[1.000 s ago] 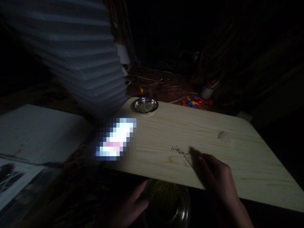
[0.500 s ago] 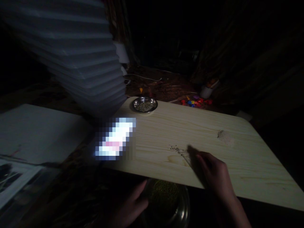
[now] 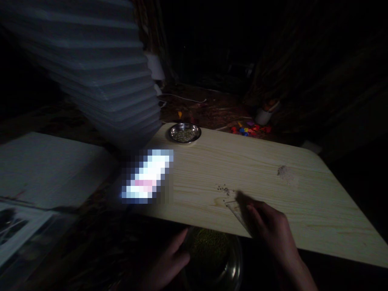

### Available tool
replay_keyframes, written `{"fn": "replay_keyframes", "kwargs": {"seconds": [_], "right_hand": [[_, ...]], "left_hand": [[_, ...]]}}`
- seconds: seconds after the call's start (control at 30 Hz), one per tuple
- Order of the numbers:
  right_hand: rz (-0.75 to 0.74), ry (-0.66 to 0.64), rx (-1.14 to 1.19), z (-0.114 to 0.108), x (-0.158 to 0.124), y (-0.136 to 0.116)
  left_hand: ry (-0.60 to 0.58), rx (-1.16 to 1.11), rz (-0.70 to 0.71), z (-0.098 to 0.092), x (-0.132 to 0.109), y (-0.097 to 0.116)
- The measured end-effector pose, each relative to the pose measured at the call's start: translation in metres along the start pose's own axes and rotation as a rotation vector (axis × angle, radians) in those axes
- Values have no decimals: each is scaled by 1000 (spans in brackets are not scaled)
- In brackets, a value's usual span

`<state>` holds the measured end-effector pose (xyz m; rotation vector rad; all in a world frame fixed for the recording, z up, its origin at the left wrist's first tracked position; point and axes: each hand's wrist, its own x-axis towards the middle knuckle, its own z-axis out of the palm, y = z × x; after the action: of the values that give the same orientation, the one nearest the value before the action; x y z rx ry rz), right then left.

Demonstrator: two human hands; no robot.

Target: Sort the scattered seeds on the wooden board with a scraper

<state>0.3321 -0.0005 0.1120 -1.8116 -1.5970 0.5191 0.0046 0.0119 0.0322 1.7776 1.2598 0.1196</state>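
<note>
My right hand [image 3: 273, 226] is over the near part of the wooden table, its fingers closed on a thin, pale-edged flat piece [image 3: 238, 213]. Most of that piece is lost in shadow, and I cannot make out its kind. Just beyond its tip lie small dark grains [image 3: 224, 189]. Below the table's front edge, my left hand [image 3: 169, 258] closes at the left rim of a shiny metal bowl [image 3: 235, 266] with small green beans [image 3: 210, 246] in it. Darkness hides part of the left hand's grip.
On the wooden table [image 3: 321, 210] are a steel dish [image 3: 197, 139] of pale grains at the back, a small heap [image 3: 285, 171] on the right and a bright blurred-out screen [image 3: 148, 176] at left. A pale pleated drape [image 3: 103, 72] hangs left. Colourful pieces [image 3: 251, 129] and a white cup [image 3: 263, 117] lie beyond.
My right hand has drawn slightly toward me, with the thin flat piece pulled back from the dark grains. My left hand and the bowl look the same.
</note>
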Motion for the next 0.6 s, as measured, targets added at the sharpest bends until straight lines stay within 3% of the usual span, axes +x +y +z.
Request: {"fn": "replay_keyframes", "kwargs": {"seconds": [0.13,0.6], "right_hand": [[-21,-10,2,1,-1,-6],[-42,19,-79,8,14,-15]], "left_hand": [[-3,35,2,-2,0,6],[45,-37,20,8,1,-12]]}}
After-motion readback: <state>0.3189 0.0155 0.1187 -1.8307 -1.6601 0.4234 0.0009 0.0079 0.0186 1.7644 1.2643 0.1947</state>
